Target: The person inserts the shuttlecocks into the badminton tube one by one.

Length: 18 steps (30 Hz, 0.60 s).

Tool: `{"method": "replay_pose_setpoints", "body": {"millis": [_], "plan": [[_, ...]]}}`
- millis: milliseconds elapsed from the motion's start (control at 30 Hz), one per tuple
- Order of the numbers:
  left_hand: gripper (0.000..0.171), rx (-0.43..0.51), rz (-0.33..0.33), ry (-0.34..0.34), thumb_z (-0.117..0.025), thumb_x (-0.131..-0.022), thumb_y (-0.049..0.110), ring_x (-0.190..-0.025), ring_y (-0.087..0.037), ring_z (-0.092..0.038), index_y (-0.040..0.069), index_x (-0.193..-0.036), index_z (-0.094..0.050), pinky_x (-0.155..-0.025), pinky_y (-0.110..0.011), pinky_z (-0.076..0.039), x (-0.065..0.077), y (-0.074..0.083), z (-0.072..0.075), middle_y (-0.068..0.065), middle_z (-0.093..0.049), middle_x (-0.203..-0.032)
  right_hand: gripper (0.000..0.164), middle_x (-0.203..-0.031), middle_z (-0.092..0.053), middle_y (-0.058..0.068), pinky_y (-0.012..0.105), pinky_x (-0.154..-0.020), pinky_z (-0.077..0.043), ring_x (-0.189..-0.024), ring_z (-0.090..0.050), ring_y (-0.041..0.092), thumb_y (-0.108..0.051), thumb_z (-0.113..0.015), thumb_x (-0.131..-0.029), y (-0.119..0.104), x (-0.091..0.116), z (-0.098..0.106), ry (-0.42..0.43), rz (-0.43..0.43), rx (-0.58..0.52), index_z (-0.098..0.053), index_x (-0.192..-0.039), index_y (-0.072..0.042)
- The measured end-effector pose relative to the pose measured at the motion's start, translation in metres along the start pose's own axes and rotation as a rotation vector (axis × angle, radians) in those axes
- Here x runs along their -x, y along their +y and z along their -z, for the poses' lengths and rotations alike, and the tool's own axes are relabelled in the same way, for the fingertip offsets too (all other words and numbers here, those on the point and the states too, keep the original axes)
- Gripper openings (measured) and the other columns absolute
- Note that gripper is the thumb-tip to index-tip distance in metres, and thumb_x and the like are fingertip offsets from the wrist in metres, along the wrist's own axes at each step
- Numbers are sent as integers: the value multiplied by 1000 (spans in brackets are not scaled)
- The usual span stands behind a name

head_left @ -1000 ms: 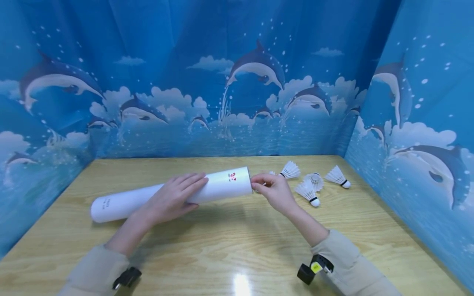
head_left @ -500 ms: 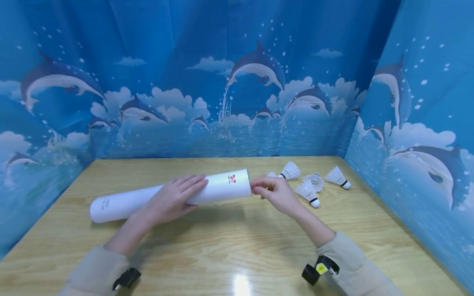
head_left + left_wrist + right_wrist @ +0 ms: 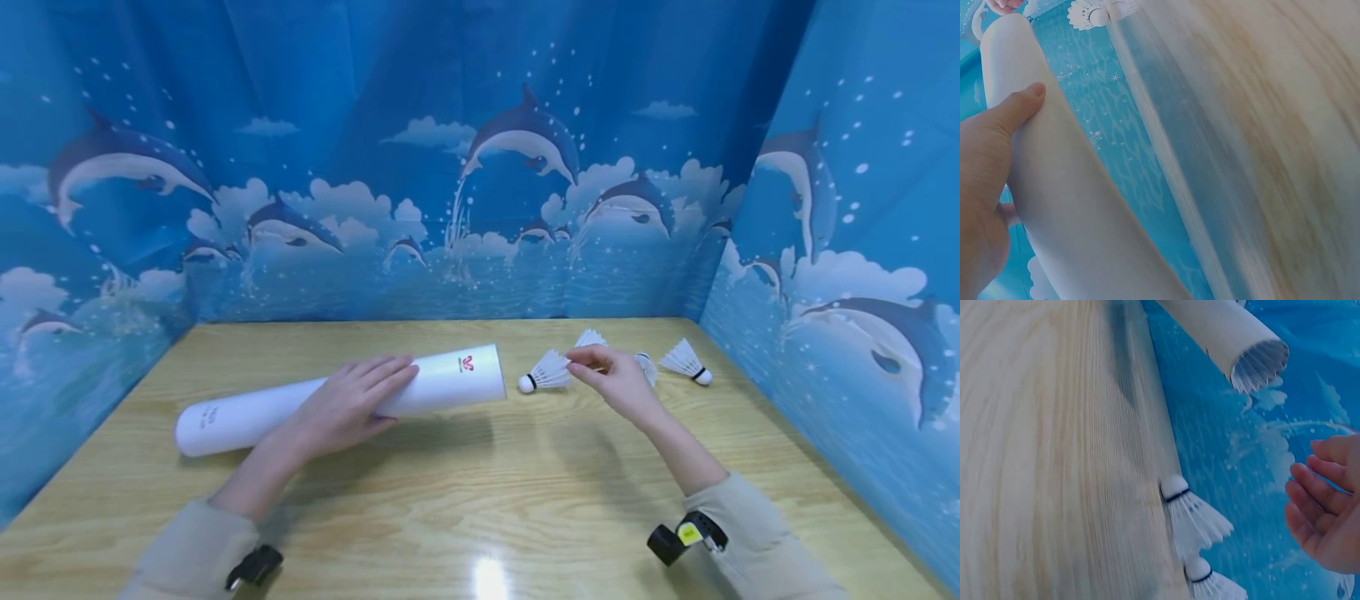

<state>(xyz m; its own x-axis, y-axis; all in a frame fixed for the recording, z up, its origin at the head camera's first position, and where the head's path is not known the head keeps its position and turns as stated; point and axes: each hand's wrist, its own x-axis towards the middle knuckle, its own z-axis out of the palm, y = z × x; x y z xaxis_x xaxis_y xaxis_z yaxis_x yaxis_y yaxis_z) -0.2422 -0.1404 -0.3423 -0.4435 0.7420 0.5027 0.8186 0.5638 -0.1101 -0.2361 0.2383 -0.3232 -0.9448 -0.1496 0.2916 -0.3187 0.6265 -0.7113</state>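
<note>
A white shuttlecock tube with a small red logo lies slanted across the left and middle, its right end raised off the table. My left hand grips it around the middle, the thumb along its side in the left wrist view. Feathers show just inside the tube's open end in the right wrist view. My right hand is held in the air right of that end, fingers loosely bent and holding nothing. It overlaps several white shuttlecocks in the head view; the nearest shuttlecock lies on its side, cork toward the tube.
Another shuttlecock lies farther right on the wooden table. One more shuttlecock shows behind my right hand, and a further one is partly covered by it. A blue dolphin-print curtain borders the table's back and sides.
My right hand has drawn away from the tube's open end, moving right to over the shuttlecocks. The left hand still grips the tube, which has shifted slightly left.
</note>
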Motion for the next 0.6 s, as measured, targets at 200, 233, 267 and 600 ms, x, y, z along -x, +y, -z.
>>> {"method": "replay_pose_setpoints", "body": {"millis": [200,233,267,600], "plan": [[84,-2,2,-4,-85,-64,26,-117,-32,-49,8,-136,-45,-88,-51,-47,0,0,1,-13,-50,-134,36,-110,-62,21,45,-85,-48,-101,-57,34,-19,-57,-93,22,-1,23,26,-70,36,-57,-119,6],[84,-4,2,-4,-85,-64,26,-117,-31,-49,8,-136,-45,-88,-51,-47,-1,0,1,-13,-50,-134,36,-111,-62,22,46,-86,-47,-102,-56,36,-18,-57,-93,26,-1,27,31,-74,36,-56,-119,7],[84,-5,2,-4,-85,-64,26,-118,-31,-49,8,-136,-45,-88,-51,-47,-1,0,1,-13,-50,-134,36,-111,-61,23,46,-87,-47,-103,-56,36,-17,-57,-93,30,-2,30,38,-77,37,-56,-119,8],[82,-4,-2,-7,-85,-65,26,-117,-32,-50,7,-135,-46,-88,-51,-47,0,1,1,-14,-51,-133,41,-115,-57,28,43,-78,-50,-101,-55,38,-15,-61,-89,60,-3,44,-17,-137,163,-54,-121,9]]}}
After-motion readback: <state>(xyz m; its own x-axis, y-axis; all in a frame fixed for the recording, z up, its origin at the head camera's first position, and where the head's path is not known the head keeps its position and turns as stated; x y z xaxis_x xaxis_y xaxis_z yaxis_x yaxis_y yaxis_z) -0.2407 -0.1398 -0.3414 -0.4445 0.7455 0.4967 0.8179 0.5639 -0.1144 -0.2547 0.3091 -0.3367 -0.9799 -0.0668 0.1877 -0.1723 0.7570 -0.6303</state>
